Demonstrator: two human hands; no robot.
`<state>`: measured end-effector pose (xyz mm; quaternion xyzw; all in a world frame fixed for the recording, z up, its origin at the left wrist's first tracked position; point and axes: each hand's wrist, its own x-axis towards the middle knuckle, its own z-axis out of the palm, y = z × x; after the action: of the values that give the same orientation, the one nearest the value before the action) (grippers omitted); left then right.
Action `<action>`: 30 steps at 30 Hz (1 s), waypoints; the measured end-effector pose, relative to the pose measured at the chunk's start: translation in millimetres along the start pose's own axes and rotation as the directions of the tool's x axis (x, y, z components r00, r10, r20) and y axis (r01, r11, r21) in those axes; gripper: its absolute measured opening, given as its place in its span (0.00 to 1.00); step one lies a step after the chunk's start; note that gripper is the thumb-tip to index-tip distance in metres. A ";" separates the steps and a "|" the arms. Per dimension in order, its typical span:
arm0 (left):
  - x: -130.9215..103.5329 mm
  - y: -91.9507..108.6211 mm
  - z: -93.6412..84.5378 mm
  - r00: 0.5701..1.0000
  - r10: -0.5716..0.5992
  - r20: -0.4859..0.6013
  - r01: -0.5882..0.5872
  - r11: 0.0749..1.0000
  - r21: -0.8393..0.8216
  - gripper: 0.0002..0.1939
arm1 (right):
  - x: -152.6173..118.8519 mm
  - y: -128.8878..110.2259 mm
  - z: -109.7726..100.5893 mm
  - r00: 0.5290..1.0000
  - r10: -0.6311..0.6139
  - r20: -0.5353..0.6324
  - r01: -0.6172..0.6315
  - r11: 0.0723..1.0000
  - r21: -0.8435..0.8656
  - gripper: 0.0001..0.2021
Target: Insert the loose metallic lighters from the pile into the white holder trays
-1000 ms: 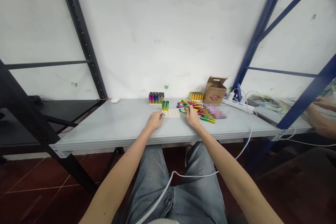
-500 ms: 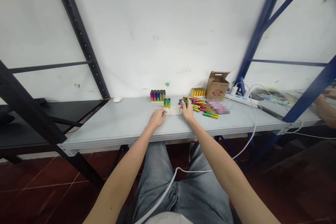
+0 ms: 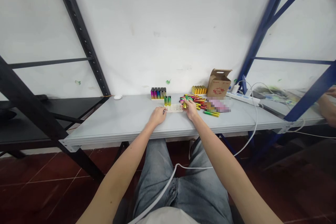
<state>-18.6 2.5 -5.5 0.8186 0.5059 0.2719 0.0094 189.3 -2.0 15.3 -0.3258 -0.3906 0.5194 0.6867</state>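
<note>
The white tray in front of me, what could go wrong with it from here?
The two green cylinders stand upright at the left end of the tray, so a bump from the left hand might tip them. The right hand is close beside the loose pile, and could knock pieces there out of place.

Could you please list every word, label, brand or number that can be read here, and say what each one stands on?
No text can be read.
Box: red print on its front, too small and blurred.
Pink packet: pixelated.
Power strip: no readable marking.
Cylinders: too small to tell if any carry lettering.
</note>
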 end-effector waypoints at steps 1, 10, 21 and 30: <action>-0.1 0.3 0.1 1.000 0.001 -0.001 -0.001 1.000 0.003 0.13 | -0.5 -0.7 0.8 1.000 0.020 0.024 -0.020 0.999 0.034 0.19; 0.3 -0.8 1.4 1.000 0.011 -0.004 -0.011 1.000 0.018 0.13 | -6.8 -1.0 8.6 0.991 0.115 0.069 -0.123 0.983 0.139 0.17; 0.2 -1.7 2.4 1.000 0.011 0.001 -0.011 1.000 0.022 0.13 | -9.9 -12.1 5.3 0.960 0.201 0.197 -0.243 0.944 0.221 0.25; -1.3 2.3 -1.3 1.000 -0.009 0.009 0.009 1.000 -0.002 0.13 | -8.1 -7.1 4.7 0.939 0.289 0.185 -0.317 0.936 0.150 0.24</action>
<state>-17.8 0.0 -4.3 0.8174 0.5093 0.2688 0.0139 187.2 -11.4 22.1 -0.2769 -0.3415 0.6765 0.5908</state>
